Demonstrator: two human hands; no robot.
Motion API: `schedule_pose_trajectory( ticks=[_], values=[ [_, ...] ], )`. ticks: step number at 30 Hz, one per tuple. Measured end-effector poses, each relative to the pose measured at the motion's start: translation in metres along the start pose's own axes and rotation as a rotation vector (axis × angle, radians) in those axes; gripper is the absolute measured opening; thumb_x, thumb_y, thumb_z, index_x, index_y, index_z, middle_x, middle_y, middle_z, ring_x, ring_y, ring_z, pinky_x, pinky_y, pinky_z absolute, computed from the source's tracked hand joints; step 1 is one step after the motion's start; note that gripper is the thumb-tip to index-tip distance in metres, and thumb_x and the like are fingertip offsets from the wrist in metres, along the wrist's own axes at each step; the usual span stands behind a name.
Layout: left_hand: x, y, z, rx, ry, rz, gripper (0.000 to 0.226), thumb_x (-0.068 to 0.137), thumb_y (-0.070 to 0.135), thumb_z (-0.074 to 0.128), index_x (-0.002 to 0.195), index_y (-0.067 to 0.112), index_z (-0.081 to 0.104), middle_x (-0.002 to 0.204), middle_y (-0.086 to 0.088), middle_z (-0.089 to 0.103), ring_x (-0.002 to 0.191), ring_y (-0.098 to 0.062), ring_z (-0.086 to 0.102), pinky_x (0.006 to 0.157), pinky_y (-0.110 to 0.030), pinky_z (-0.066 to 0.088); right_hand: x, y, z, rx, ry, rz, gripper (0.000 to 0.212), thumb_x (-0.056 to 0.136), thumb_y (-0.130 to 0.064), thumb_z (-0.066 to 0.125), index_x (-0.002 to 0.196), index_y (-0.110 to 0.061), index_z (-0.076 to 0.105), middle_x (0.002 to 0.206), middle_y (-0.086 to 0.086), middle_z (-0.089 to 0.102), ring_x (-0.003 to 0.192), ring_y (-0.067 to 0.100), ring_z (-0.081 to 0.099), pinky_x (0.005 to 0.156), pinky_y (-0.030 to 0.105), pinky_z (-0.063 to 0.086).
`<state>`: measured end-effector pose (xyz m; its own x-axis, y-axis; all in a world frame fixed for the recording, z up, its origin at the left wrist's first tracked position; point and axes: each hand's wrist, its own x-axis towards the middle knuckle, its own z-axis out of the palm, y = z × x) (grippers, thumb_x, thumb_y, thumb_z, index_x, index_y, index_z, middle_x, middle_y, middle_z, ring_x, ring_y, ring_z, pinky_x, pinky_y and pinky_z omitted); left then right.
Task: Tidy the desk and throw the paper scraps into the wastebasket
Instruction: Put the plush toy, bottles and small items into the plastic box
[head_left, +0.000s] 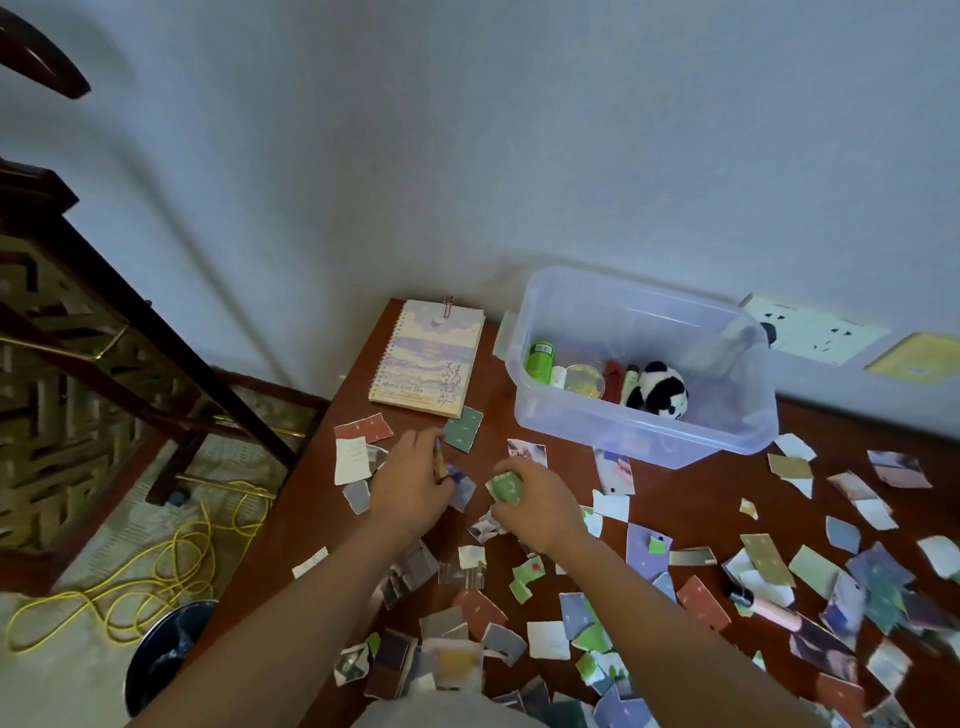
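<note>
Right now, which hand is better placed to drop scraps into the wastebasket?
Left. The wastebasket stands on the floor beyond the desk's left edge, nearer the left hand, which pinches scraps. The right hand, gripping a green scrap, would have to cross over.

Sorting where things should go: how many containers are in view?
2. A clear plastic bin stands on the desk by the wall; a dark wastebasket sits on the floor left of the desk, partly hidden. Others may be out of view.
</note>
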<state>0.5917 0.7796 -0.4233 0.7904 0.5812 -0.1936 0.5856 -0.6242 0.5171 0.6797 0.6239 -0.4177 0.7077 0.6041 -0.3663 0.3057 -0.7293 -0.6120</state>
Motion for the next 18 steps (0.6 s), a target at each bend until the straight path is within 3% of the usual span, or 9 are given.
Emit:
schedule_pose_trajectory(
  ticks=[4,10,13,15,18],
  values=[
    [0.002,0.043,-0.022,-0.272,0.141,0.086,0.068,0.077,0.028,0.072,0.135,0.032,0.037,0.122,0.007,0.052,0.102,-0.014,0.058,0.079,-0.035,0.054,-0.002,-0.017,-0.036,0.159,0.185,-0.143,0.031,0.085,-0.027,0.068,0.115,-0.030,0.062,0.115,-0.010,0.062,0.103,0.009,0.058,0.089,0.028,0.049],
    [0.021,0.108,-0.043,-0.406,0.195,0.227,0.066,0.080,0.020,0.071,0.130,0.032,0.030,0.114,0.003,0.056,0.091,-0.016,0.062,0.069,-0.032,0.057,0.006,-0.017,-0.096,0.392,0.537,-0.173,0.025,0.085,-0.019,0.070,0.109,-0.023,0.063,0.108,-0.006,0.061,0.099,0.014,0.059,0.088,0.031,0.050],
    [0.036,0.136,-0.046,-0.410,0.150,0.255,0.061,0.082,0.018,0.068,0.129,0.029,0.031,0.115,0.005,0.055,0.091,-0.018,0.062,0.070,-0.034,0.054,0.019,-0.004,-0.124,0.459,0.595,-0.102,0.023,0.087,-0.018,0.068,0.110,-0.019,0.063,0.110,0.000,0.065,0.102,0.019,0.061,0.089,0.033,0.050],
    [0.050,0.151,-0.042,-0.410,0.081,0.253,0.060,0.082,0.018,0.069,0.129,0.030,0.033,0.115,0.008,0.053,0.094,-0.017,0.060,0.076,-0.035,0.055,0.029,0.007,-0.140,0.470,0.598,-0.026,0.025,0.093,-0.010,0.057,0.117,-0.014,0.063,0.118,0.004,0.063,0.107,0.021,0.059,0.088,0.026,0.045],
    [0.080,0.165,-0.029,-0.358,-0.014,0.274,0.042,0.084,0.014,0.065,0.121,0.026,0.050,0.113,0.004,0.059,0.091,-0.015,0.059,0.078,-0.028,0.050,0.048,0.027,-0.156,0.447,0.539,0.079,0.041,0.092,0.000,0.044,0.129,-0.011,0.055,0.130,0.009,0.057,0.109,0.024,0.057,0.088,0.028,0.044]
  ],
)
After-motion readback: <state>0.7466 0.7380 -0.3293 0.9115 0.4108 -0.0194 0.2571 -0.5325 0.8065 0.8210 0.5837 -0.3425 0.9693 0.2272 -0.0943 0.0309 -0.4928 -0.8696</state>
